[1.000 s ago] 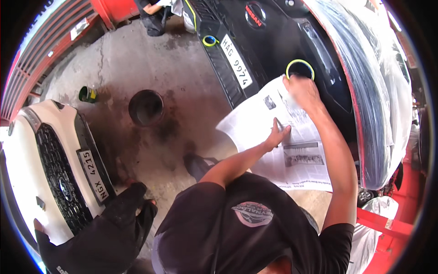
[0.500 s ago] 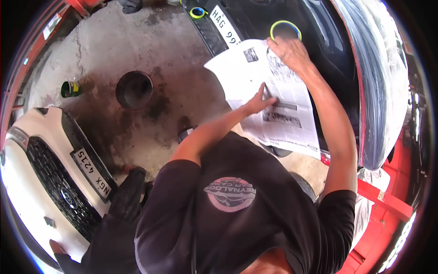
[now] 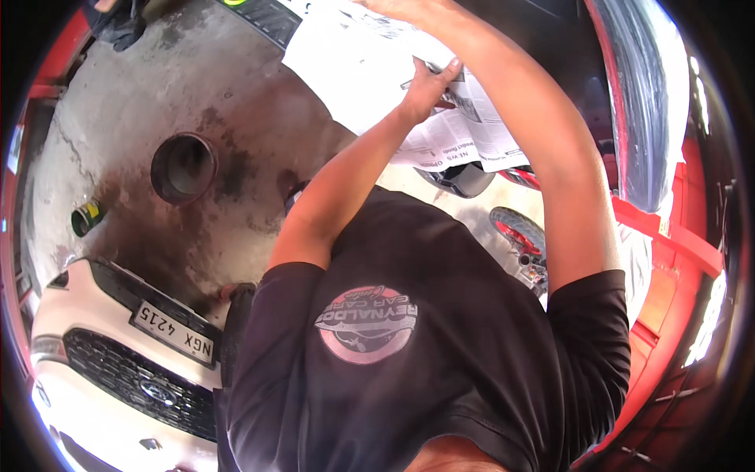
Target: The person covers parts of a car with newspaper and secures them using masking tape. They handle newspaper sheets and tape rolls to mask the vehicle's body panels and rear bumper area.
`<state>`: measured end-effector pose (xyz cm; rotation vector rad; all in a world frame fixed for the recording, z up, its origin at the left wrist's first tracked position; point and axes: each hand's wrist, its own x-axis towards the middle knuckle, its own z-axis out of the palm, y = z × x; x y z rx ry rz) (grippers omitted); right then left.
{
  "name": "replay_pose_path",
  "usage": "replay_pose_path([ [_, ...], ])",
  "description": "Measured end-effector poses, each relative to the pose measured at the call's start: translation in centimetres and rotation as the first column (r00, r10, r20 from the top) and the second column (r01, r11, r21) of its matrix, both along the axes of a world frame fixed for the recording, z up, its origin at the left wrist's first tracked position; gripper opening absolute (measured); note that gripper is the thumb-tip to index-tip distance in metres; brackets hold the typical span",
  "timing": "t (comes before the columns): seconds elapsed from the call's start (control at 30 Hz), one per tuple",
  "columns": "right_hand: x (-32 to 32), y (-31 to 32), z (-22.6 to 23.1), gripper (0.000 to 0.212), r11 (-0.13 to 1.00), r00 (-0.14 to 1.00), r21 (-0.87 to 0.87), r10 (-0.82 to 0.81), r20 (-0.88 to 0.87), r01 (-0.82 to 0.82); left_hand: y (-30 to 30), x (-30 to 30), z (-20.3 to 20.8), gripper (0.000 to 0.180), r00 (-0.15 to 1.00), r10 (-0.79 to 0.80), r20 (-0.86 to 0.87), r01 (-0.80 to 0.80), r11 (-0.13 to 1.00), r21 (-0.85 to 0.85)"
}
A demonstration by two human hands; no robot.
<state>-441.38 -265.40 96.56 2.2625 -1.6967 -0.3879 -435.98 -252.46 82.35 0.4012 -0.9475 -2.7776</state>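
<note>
your left hand [image 3: 429, 82] lies flat, fingers spread, pressing the newspaper sheet [image 3: 354, 63] against the dark car panel [image 3: 550, 47]. your right hand [image 3: 393, 6] sits at the sheet's top edge, its grip cut off from view. below lie the concrete floor [image 3: 141, 94], a round drain hole [image 3: 182, 167] and a white car [image 3: 102, 370].

Thin matt newspaper [image 3: 370, 59]; rough stained concrete floor [image 3: 141, 102]; glossy white car bumper [image 3: 71, 315]; soft black cloth shirt [image 3: 440, 370].
</note>
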Motion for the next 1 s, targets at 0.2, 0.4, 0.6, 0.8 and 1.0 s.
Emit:
replay_pose_path([
  [0.2, 4.5, 7.9, 2.6, 0.043, 0.947, 0.987, -0.320, 0.028, 0.161, 0.025, 0.4, -3.0, -3.2, 0.102, 0.998, 0.059, -0.024, -0.058, 0.998, 0.039],
  [0.4, 6.4, 27.0, -0.5, 0.044, 0.955, 0.938, -0.032, -0.283, 0.200, 0.295, 0.0, -1.7, -0.4, 0.132, 0.985, 0.026, 0.169, -0.048, 0.991, 0.129],
  [0.6, 3.4, 30.1, -2.8, 0.042, 0.895, 0.885, -0.004, -0.441, 0.148, 0.446, -1.6, -0.6, 0.0, 0.132, 0.979, 0.011, 0.205, -0.024, 0.998, 0.059],
  [0.8, 2.9, 30.1, -2.9, 0.044, 0.841, 0.824, -0.080, -0.500, 0.268, 0.536, -3.0, -0.8, 0.7, 0.132, 0.960, 0.169, 0.223, -0.132, 0.976, -0.173],
  [1.0, 2.5, 30.8, -3.3, 0.047, 0.857, 0.843, -0.061, -0.487, 0.228, 0.511, -5.2, -0.2, -0.7, 0.128, 0.935, 0.350, 0.049, -0.277, 0.811, -0.515],
])
